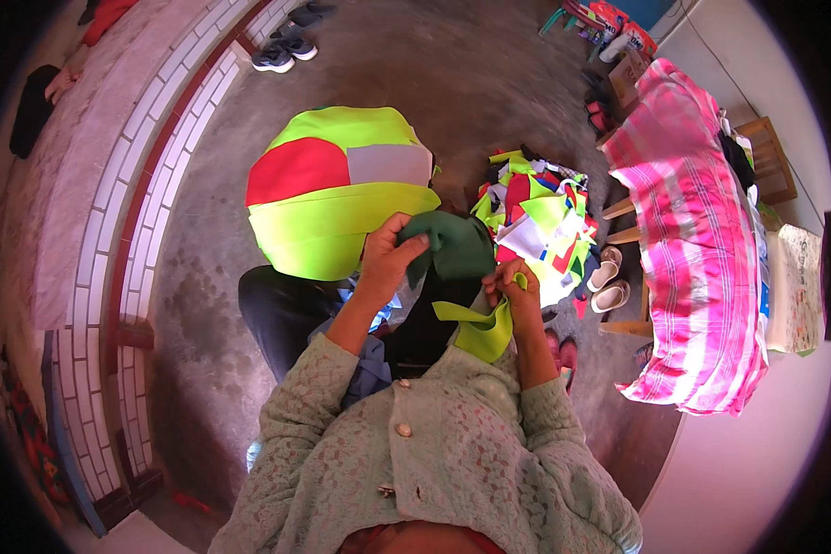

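Now the left hand (388,254) grips green cloth (452,245); the right hand (512,282) pinches what seems a yellow strip (485,328), scraps (540,217) at two o'clock.

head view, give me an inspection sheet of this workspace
surface: bare grey concrete floor; work is done over the lap.
job's things: dark green cloth and a neon yellow strip.
clutter: heap of coloured fabric scraps; large neon yellow, red and grey sewn piece.
grippers: left hand grips the green cloth; right hand pinches the yellow strip.
cables: nothing seen.
surroundings: pink checked cloth over furniture, white slippers, dark shoes, tiled ledge.
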The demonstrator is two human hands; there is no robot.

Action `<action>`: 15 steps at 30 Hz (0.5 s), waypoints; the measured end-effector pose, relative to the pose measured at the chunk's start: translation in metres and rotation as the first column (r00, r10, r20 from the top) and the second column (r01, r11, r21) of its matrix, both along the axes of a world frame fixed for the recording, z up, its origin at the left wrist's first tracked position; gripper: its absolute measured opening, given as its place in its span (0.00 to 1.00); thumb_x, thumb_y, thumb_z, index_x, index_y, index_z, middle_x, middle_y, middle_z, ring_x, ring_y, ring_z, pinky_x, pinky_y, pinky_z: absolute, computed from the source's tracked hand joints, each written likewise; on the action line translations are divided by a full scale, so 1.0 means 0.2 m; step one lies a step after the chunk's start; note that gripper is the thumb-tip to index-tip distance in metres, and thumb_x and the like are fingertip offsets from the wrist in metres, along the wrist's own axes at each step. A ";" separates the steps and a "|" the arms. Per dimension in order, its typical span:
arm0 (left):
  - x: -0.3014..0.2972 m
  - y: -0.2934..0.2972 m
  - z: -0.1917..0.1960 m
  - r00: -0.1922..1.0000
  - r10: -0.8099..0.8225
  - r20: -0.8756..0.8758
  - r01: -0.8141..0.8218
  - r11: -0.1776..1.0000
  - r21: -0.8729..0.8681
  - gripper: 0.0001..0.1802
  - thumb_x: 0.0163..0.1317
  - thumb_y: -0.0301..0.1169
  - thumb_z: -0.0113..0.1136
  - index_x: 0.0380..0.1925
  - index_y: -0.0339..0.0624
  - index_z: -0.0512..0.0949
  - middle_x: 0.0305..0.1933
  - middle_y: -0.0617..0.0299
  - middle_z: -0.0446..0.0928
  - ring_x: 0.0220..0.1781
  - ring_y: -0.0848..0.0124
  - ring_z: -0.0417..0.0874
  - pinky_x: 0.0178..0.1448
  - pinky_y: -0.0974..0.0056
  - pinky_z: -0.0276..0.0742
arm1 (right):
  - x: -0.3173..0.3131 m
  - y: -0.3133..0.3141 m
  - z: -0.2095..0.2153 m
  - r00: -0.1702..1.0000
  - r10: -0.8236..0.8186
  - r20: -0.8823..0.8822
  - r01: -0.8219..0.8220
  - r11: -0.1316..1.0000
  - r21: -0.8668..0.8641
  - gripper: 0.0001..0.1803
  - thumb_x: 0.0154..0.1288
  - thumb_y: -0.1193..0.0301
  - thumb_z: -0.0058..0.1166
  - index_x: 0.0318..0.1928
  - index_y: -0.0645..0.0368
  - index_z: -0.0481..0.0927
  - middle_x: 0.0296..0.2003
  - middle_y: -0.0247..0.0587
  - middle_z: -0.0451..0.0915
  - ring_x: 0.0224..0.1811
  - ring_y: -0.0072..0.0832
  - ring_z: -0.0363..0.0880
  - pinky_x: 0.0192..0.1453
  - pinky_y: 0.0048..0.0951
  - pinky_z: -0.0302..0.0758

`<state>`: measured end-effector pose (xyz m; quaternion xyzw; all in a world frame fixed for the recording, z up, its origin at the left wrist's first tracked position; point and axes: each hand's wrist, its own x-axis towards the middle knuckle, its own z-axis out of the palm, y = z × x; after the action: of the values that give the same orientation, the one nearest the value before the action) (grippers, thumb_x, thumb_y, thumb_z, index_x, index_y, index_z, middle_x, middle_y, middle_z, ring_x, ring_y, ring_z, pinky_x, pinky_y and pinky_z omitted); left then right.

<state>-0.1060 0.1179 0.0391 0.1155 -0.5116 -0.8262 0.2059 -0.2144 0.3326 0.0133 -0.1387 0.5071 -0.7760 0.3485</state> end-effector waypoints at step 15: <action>0.06 -0.11 0.41 0.979 0.098 -0.179 -0.072 0.987 0.145 0.16 0.61 0.25 0.56 0.50 0.38 0.72 0.45 0.58 0.78 0.45 0.69 0.80 0.46 0.64 0.78 | 0.09 -0.06 0.05 0.929 0.087 -0.359 0.012 0.964 0.265 0.05 0.64 0.76 0.52 0.40 0.58 0.74 0.31 0.29 0.76 0.32 0.13 0.70 0.37 0.15 0.67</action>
<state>-0.0941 0.0967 0.1205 0.0735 -0.4265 -0.8571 0.2794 -0.1963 0.3204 0.0229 -0.2437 0.6590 -0.6553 0.2775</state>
